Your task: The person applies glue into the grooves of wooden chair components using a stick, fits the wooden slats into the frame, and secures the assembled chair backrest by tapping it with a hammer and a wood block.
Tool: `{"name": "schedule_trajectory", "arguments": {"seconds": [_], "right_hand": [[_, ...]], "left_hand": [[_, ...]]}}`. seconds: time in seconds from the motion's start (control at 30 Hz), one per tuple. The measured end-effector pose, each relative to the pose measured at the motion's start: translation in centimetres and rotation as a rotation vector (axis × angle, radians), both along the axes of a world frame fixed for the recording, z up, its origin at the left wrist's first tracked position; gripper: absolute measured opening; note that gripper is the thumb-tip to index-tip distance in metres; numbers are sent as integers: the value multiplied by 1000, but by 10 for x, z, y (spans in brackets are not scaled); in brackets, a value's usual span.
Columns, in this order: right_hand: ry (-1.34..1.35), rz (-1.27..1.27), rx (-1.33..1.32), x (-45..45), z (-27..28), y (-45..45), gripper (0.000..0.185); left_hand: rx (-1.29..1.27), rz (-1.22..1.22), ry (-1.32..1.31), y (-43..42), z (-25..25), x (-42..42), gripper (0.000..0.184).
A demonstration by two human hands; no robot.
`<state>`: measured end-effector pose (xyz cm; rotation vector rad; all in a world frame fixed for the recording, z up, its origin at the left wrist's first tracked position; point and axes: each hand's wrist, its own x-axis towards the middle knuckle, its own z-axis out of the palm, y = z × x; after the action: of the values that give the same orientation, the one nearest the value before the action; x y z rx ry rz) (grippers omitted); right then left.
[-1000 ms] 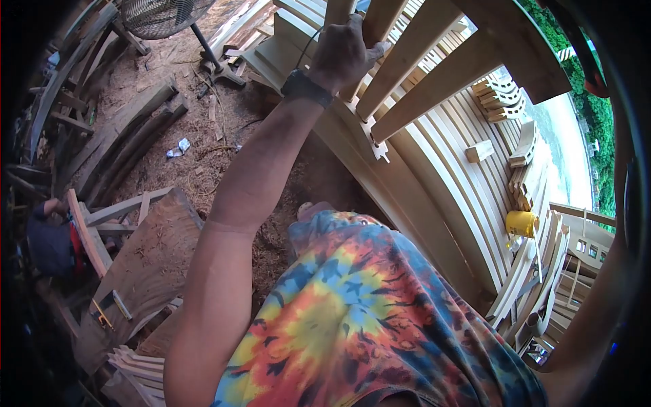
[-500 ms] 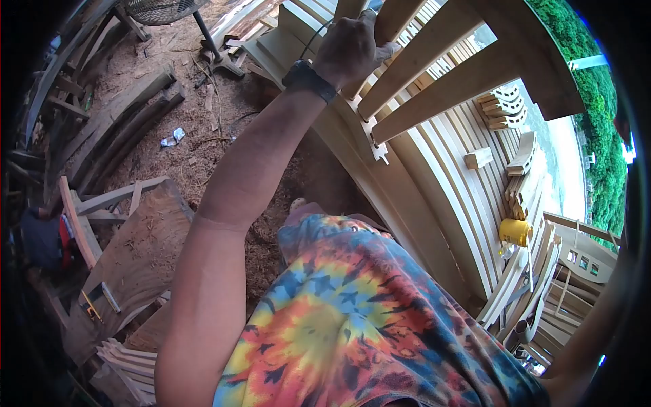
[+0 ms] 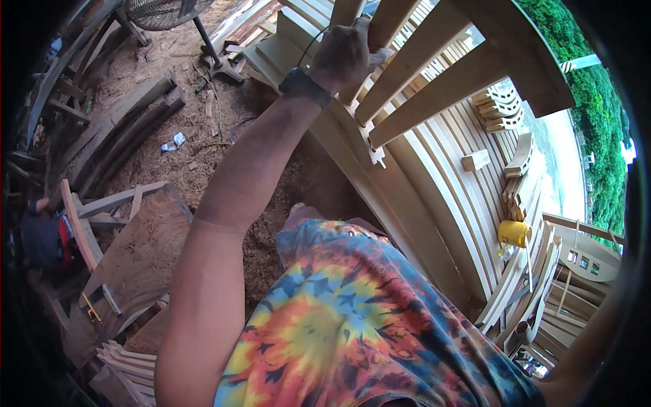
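Note:
My left hand point(image 3: 342, 55), with a dark wristband, is at the top centre among the wooden slats point(image 3: 386, 24) of an upright frame. Its fingers are curled and the thumb points right; what they close on is hidden. A thin dark cord point(image 3: 311, 46) passes behind the wrist. Beside the hand, the slats' lower ends meet a pale slotted strip point(image 3: 375, 153) on a long wooden ledge point(image 3: 413, 210). A broad board point(image 3: 525, 57) joins the slats' upper ends. My right forearm point(image 3: 586, 339) shows at the right edge, but my right hand is out of view.
Slatted panels, a small wood block point(image 3: 476, 161), stacked curved pieces point(image 3: 500, 108) and a yellow container point(image 3: 515, 233) lie right. Left are a fan point(image 3: 163, 10), curved timbers point(image 3: 129, 129), a large board point(image 3: 146, 237) and part of another person point(image 3: 42, 237). Shavings cover the ground.
The view has shifted slightly, moving the yellow container and the board at lower left a little leftward in the picture. My left hand stays at the slats with its fingers curled.

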<state>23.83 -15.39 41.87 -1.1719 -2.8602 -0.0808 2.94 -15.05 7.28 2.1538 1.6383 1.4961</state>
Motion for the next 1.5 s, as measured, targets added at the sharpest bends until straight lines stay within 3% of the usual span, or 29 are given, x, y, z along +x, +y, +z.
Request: {"name": "schedule_trajectory", "arguments": {"seconds": [0.27,0.3,0.37,0.47,0.5,0.57,0.63,0.7,0.77,0.8,0.87,1.0,1.2,1.37,1.5], "right_hand": [[-298,-176,1,1,19,-6,48],[-311,-197,-52,1,28,-9,47],[-157,-257,-419,-14,46,-30,51],[-174,48,8,2,19,-8,53],[-166,262,179,26,15,32,53],[-175,265,311,35,11,44,51],[-218,-156,218,22,8,15,51],[34,-250,81,20,3,6,47],[106,-282,-178,7,11,-18,45],[54,-270,-368,-6,26,-44,44],[-50,-261,-428,-14,32,-55,44],[-226,-241,47,-8,8,-37,43],[-169,-256,199,31,-31,13,29],[-61,-401,91,83,-110,94,21],[180,-621,-306,117,-205,99,20]], "left_hand": [[11,11,14,3,-5,-3,58],[20,-1,-7,7,-9,-3,56],[12,-4,-31,12,-10,-2,53],[-145,49,-24,-4,-9,2,51],[-251,88,-11,-16,-3,5,50],[-346,71,-31,-36,7,12,48],[-332,-38,-104,-51,11,25,48],[-332,-142,-109,-44,4,34,51],[-408,-230,-116,-40,7,35,60],[-389,-198,-77,-36,3,36,62],[-351,-140,9,-24,-9,39,66],[-312,-208,64,-26,-9,32,73],[-313,-202,130,-26,-3,29,77],[-368,-211,164,-29,1,26,83],[-346,-177,205,-24,0,24,82]]}}
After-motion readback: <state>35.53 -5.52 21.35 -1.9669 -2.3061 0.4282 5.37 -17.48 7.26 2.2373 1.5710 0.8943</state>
